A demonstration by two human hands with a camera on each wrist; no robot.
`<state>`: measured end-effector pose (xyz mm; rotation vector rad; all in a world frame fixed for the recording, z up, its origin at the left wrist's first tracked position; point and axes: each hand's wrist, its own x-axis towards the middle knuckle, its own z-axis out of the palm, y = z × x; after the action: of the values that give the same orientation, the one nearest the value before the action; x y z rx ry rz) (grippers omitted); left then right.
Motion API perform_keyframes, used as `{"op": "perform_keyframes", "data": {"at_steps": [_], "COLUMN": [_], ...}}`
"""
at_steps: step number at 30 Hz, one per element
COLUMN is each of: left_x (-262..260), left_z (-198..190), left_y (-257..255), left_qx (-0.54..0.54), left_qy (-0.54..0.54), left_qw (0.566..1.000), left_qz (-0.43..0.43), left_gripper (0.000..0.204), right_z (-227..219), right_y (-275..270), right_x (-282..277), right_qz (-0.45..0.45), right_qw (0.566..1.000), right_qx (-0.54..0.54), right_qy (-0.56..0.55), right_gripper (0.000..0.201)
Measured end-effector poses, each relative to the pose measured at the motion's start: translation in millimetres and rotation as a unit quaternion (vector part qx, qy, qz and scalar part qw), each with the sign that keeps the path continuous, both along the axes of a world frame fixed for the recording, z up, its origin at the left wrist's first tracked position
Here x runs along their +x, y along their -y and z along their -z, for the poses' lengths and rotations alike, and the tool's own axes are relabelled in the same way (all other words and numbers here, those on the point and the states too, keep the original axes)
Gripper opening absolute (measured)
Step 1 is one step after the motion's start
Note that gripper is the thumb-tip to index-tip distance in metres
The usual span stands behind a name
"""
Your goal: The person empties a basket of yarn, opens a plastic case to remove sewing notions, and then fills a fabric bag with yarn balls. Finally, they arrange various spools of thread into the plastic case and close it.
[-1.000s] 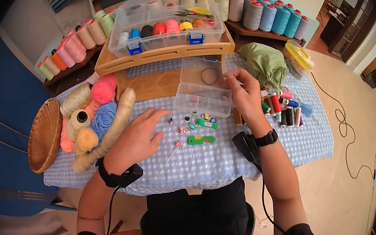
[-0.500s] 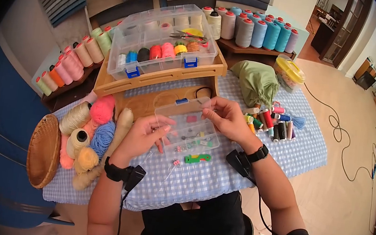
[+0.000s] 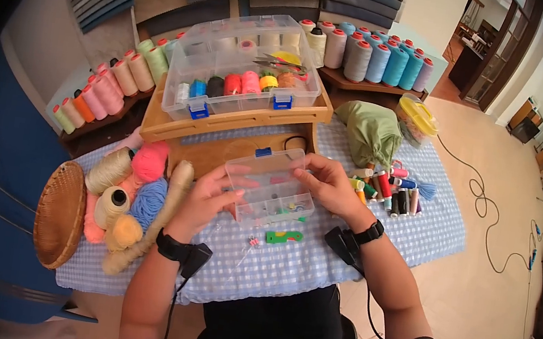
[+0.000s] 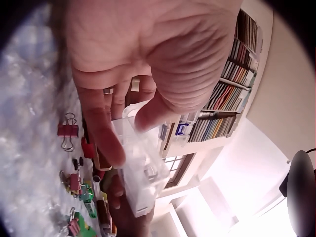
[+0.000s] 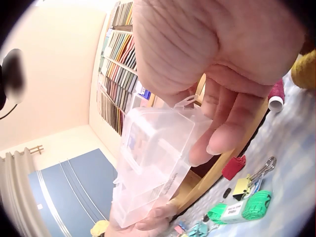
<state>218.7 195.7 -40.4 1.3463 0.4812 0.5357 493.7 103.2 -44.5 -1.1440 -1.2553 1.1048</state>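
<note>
A clear plastic compartment box with a raised lid is held tilted over the small items on the checked cloth. My left hand grips its left end, thumb on one side and fingers on the other. At the lid's upper right corner, my right hand pinches the plastic. The compartments look bare in the right wrist view. Below lie a green bundle with a white label, a yellow binder clip and a small red piece. A pink binder clip and a flat green tool lie nearer me.
Yarn balls and a wicker basket are on the left. Small thread spools and a green cloth bag sit to the right. Behind, a wooden stand bears a large clear organizer of thread, with scissors on top.
The clear box stood farther back, only my right hand at its lid. It came toward me, over the small items, and my left hand took its left end. Lately it has barely moved.
</note>
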Motion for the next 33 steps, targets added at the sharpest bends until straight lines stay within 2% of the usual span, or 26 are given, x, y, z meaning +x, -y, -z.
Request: {"op": "perform_keyframes", "data": {"at_steps": [1, 3, 5, 9, 11, 13, 14, 17, 18, 19, 20, 24, 30, 32, 33], "left_x": [0.7, -1.1, -3.8, -2.3, -3.0, -5.5, -6.3, -8.0, -8.1, -7.4, -6.9, -5.4, -2.1, -1.2, 0.3], "left_z": [2.0, 3.2, 2.1, 5.6, -3.0, -9.1, -11.1, -7.8, -1.6, 0.4, 0.9, 0.0, -3.4, -1.9, -0.9], "left_y": [-0.1, -1.6, -3.3, -3.7, -2.2, -3.3, -4.2, -5.2, -4.9, -3.8, -3.0, 2.3, 2.5, 2.2, 2.5], "left_qx": [-0.003, -0.026, -0.05, -0.101, -0.126, -0.24, -0.241, -0.213, -0.152, -0.091, -0.09, -0.051, -0.01, -0.002, 0.029], "left_qy": [0.004, 0.019, 0.008, 0.078, 0.101, 0.184, 0.183, 0.182, 0.147, 0.113, 0.115, 0.086, 0.088, 0.089, 0.09], "left_qw": [1.0, 0.999, 0.999, 0.992, 0.987, 0.951, 0.951, 0.956, 0.975, 0.988, 0.988, 0.995, 0.996, 0.996, 0.995], "left_qz": [0.001, -0.002, 0.004, 0.01, 0.015, 0.068, 0.068, 0.088, 0.07, 0.051, 0.051, 0.027, -0.012, -0.024, -0.044], "left_gripper": [0.041, 0.039, 0.037, 0.038, 0.038, 0.04, 0.04, 0.039, 0.039, 0.039, 0.039, 0.041, 0.046, 0.049, 0.054], "right_z": [-1.5, -0.5, -5.1, -8.0, -14.2, -20.6, -22.7, -25.9, -24.1, -20.9, -18.0, -10.2, -14.9, -13.9, -13.4], "right_y": [-0.3, -1.4, 2.1, 5.7, 5.4, 6.5, 7.5, 9.1, 9.5, 9.3, 8.8, 6.3, 8.3, 7.3, 6.6], "right_x": [-0.5, 1.4, 5.1, 7.1, 7.8, 6.8, 6.2, 3.2, 2.5, 2.2, 2.7, 6.6, -1.0, -3.4, -1.9], "right_qz": [-0.016, -0.014, -0.049, -0.076, -0.122, -0.128, -0.134, -0.128, -0.127, -0.114, -0.1, -0.105, -0.104, -0.069, -0.069], "right_qw": [0.999, 0.999, 0.996, 0.987, 0.97, 0.963, 0.956, 0.953, 0.954, 0.973, 0.986, 0.989, 0.991, 0.996, 0.996], "right_qx": [0.012, 0.046, 0.011, -0.027, -0.056, -0.055, -0.055, -0.062, -0.061, -0.054, -0.046, -0.043, -0.016, 0.055, 0.055], "right_qy": [-0.032, -0.02, -0.079, -0.138, -0.201, -0.229, -0.256, -0.267, -0.265, -0.194, -0.121, -0.094, -0.087, -0.03, -0.03], "right_gripper": [0.016, 0.019, 0.02, 0.024, 0.029, 0.032, 0.035, 0.032, 0.032, 0.031, 0.03, 0.03, 0.042, 0.05, 0.05]}}
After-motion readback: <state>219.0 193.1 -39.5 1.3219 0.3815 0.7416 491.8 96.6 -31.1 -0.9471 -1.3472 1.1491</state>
